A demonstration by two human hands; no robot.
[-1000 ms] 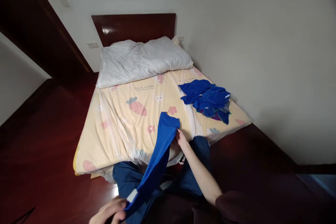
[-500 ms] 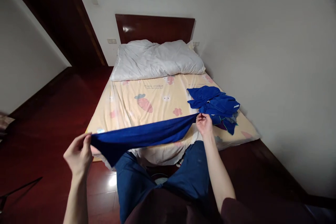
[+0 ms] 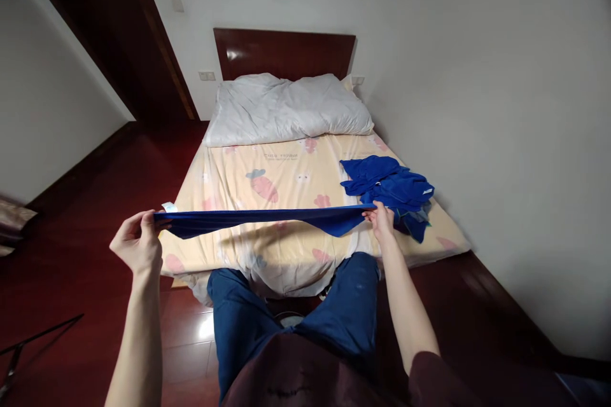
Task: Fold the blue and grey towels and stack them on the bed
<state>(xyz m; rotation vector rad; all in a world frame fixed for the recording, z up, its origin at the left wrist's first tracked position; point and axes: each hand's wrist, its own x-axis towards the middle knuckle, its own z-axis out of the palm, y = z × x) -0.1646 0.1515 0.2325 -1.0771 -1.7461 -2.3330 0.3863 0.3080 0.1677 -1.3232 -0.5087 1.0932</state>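
Observation:
A blue cloth (image 3: 258,219) is stretched flat and taut above the near end of the bed (image 3: 238,248). My left hand (image 3: 137,243) pinches its left corner, where a small white tag shows. My right hand (image 3: 382,221) pinches its right corner, close beside a heap of blue cloths (image 3: 389,187) lying on the bed's right side. Both hands are closed on the cloth.
The bed has a yellow sheet with carrot and flower prints, a white duvet (image 3: 289,108) bunched at the head, and a dark wooden headboard (image 3: 284,52). A white wall runs along the right. Dark red wooden floor lies to the left and right. My legs in blue trousers (image 3: 296,311) stand against the bed's foot.
The cloth went from hanging in a bunch near my lap to being pulled wide and level. My left hand rose and moved left; my right hand moved right toward the heap.

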